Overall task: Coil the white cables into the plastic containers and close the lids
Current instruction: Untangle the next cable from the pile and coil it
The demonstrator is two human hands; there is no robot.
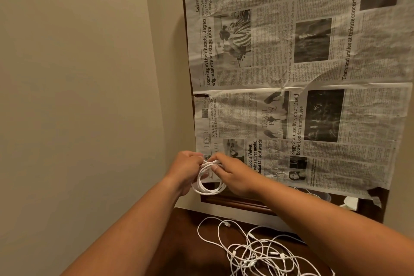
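head view. both forearms reach forward and up, and the hands meet in front of the lower left corner of a newspaper (291, 74) that hangs spread over a dark wooden frame (235, 203) leaning at the wall (78, 74).

the coiled cable (207, 189), white, is held in the air between the two hands, above the table and just in front of the paper's lower edge. the left hand (187, 169) has its fingers curled round the coil's left side. the right hand (233, 177) pinches the gathered strands at the top of the coil between thumb and bent fingers. the coil is a nearly round loop of several turns. its flat face is turned toward the camera, and it hangs downward from the grip. where the strands are bunched at the top, they run crosswise from one hand to the other. which way the cable's free end points cannot be told.

the loose cables (257, 251), also white, lie in a tangled heap on the dark table (186, 242), below and to the right of the hands and well apart from the held coil. the heap's long axis runs from the far left toward the near right, and one plug end lies at its far edge.
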